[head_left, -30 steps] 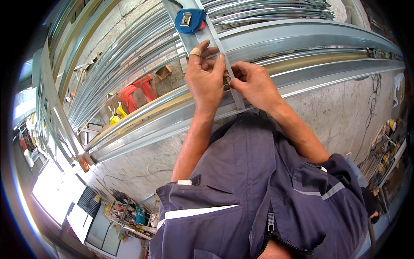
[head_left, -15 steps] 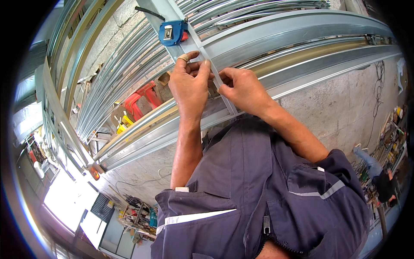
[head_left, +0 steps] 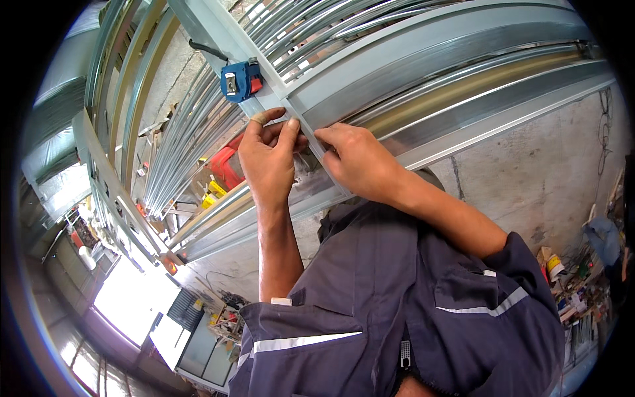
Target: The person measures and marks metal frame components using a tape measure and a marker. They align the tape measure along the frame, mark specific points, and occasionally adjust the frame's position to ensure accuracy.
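1. Grey metal bar (head_left: 307, 127): upper centre, slanting between both hands.
2. Left hand (head_left: 268, 162), right hand (head_left: 365, 162): fingers bent at bar; contact hidden, grasp cannot be told.
3. Blue tape measure (head_left: 239, 81): just above left hand.
4. Thin rods (head_left: 190, 134): upper left; red object (head_left: 226, 167) nearby.

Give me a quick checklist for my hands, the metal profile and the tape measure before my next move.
1. Left hand at the profile's left side: ok.
2. Right hand at its right side: ok.
3. Grey metal profile free of tools: not ok; the blue tape measure lies on it.
4. Anything small pinched in the fingertips: cannot tell; the fingers hide it.
5. Profile firmly fixed: cannot tell.
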Demonstrator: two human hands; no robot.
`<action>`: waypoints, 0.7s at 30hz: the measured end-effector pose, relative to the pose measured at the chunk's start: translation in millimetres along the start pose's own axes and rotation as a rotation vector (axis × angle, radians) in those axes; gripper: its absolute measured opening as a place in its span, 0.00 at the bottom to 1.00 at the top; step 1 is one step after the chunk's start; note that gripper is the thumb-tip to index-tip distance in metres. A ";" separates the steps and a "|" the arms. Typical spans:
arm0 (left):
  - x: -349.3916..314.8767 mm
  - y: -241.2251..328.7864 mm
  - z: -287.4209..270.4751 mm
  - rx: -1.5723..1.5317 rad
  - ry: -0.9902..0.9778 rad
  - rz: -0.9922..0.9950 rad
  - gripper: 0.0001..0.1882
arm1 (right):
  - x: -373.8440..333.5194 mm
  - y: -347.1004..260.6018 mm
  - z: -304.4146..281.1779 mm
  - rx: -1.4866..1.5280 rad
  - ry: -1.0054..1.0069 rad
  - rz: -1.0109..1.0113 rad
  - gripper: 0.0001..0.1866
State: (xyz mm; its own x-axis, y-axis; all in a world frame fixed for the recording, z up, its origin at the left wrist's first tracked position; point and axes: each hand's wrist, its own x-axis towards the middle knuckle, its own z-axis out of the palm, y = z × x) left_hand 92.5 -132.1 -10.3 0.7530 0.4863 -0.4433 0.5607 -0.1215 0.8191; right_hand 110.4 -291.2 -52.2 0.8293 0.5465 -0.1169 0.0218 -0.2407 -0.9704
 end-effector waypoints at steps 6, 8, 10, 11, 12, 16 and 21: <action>2.0 1.2 0.0 0.051 0.001 -0.023 0.16 | -3.6 -5.0 -18.7 0.239 0.044 0.071 0.16; 2.7 0.9 -0.2 0.041 -0.003 -0.026 0.16 | -2.9 -2.1 -20.4 0.323 0.024 0.092 0.15; 2.4 -0.2 -0.9 0.032 -0.011 -0.018 0.16 | -2.5 3.7 -21.5 0.411 -0.045 0.133 0.17; 2.4 -0.5 -1.3 0.032 -0.011 -0.018 0.16 | -1.3 0.7 -25.5 0.498 -0.092 0.222 0.18; 2.2 -1.5 -1.9 0.032 -0.011 -0.019 0.16 | 0.3 -5.7 -32.1 0.584 -0.140 0.311 0.19; 1.4 3.5 -0.2 0.040 -0.007 -0.026 0.18 | 1.3 -1.8 -32.9 0.729 -0.203 0.393 0.23; 1.0 0.5 -0.5 0.074 -0.004 -0.019 0.18 | 8.3 -5.3 -45.0 0.792 -0.293 0.449 0.29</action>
State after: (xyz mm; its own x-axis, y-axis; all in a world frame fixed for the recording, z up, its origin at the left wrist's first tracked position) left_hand 93.4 -131.2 -10.2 0.7430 0.4859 -0.4602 0.5988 -0.1755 0.7814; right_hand 142.3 -321.5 -38.5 0.4932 0.7403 -0.4568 -0.7375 0.0774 -0.6709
